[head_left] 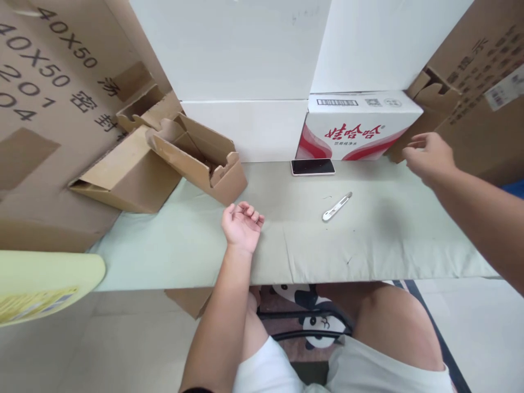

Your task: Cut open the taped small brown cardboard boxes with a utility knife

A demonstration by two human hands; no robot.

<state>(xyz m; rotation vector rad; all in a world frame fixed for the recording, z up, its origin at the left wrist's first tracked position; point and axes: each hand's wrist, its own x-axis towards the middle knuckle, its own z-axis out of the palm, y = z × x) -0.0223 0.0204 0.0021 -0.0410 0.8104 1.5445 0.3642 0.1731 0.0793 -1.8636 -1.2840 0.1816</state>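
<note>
My left hand rests palm up on the green cloth, its fingers loosely curled and apart, with nothing in it. Just beyond its fingertips stands an open brown cardboard box. At the right, my right hand is raised over the cloth, fingers bent and apart, and no object shows in it. Nearest to it are the white carton with red print and a small brown box. Between the hands lie a white utility knife and a phone with a dark screen.
Green cloth covers the table. Large brown cartons flank it, and white boxes line the back. Another open cardboard box sits at the left. A pale yellow object juts in at the left edge.
</note>
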